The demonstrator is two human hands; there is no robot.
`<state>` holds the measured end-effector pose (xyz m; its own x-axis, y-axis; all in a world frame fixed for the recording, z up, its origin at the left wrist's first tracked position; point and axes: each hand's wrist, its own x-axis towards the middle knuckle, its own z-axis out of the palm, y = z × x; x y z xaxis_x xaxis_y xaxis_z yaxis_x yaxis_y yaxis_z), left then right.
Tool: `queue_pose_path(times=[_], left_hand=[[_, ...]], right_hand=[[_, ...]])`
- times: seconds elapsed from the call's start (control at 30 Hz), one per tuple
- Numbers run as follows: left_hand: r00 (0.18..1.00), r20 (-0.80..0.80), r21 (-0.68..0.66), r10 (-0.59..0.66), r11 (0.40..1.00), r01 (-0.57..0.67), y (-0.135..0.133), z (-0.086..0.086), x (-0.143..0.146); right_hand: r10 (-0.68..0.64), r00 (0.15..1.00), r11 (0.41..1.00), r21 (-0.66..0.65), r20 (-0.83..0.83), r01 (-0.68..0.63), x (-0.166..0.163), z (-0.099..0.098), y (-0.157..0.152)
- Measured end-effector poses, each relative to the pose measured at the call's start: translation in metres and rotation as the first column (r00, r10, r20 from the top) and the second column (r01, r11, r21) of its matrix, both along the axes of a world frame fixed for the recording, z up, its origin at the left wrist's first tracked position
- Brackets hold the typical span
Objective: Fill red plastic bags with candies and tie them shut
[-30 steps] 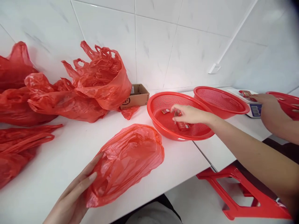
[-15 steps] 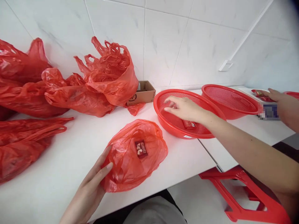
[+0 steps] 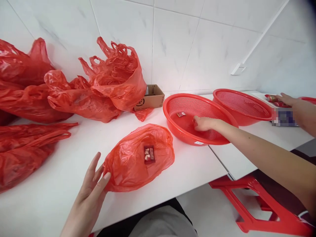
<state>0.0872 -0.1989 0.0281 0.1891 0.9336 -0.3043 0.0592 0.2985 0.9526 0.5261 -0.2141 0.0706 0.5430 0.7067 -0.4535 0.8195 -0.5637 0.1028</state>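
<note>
- Far left: knotted red plastic bags (image 3: 27, 95) are lying heaped on the white table (image 3: 81, 140), against the tiled wall
- Left hand (image 3: 86, 192): fingers are standing spread apart, thumb is resting against the left rim of an open red bag (image 3: 123, 171)
- Behind: a bulging red bag (image 3: 123, 87), its top stuffed with crumpled red plastic, is leaning beside a small cardboard box (image 3: 153, 100)
- Open bag is gaping at table centre; one dark red packet (image 3: 149, 154) is lying inside
- Right hand (image 3: 206, 124): is bending down inside a red mesh basket (image 3: 177, 131); fingertips are hiding, cannot tell if pinching anything; a small packet (image 3: 181, 114) is lying near, to its left
- Second red basket (image 3: 243, 105) is standing just behind, to the right
- Below: a red stool (image 3: 247, 210) is standing beside the table
- Far right: a co-worker's hand (image 3: 293, 103) is hovering or resting by red packets (image 3: 271, 98), cannot tell which
</note>
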Motion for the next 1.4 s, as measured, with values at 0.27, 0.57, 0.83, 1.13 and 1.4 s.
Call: queue_pose_path(times=[0.27, 0.57, 0.83, 1.13, 1.4], left_hand=[[0.997, -0.054, 0.038, -0.052, 0.998, 0.054, 0.007, -0.009, -0.005], [0.986, -0.136, -0.053, -0.099, 0.994, 0.093, -0.001, -0.009, -0.010], [0.992, -0.089, -0.052, -0.087, 0.995, 0.082, -0.001, -0.012, -0.013], [0.994, 0.095, -0.126, -0.052, 0.990, 0.064, -0.001, -0.020, -0.006], [0.966, 0.238, -0.003, 0.097, 0.995, -0.099, -0.012, -0.027, 0.015]], right_hand=[[0.128, 0.989, 0.989, 0.088, -0.075, -0.121, 0.014, -0.003, -0.005], [0.214, 0.972, 0.974, 0.094, -0.097, -0.205, 0.014, -0.012, 0.000], [0.142, 0.818, 0.902, 0.413, -0.557, 0.124, 0.013, 0.016, -0.008], [0.520, 0.210, 0.695, 0.554, -0.828, 0.458, -0.088, 0.056, -0.016], [0.653, 0.647, 0.626, 0.762, -0.394, -0.168, -0.243, -0.044, 0.003]])
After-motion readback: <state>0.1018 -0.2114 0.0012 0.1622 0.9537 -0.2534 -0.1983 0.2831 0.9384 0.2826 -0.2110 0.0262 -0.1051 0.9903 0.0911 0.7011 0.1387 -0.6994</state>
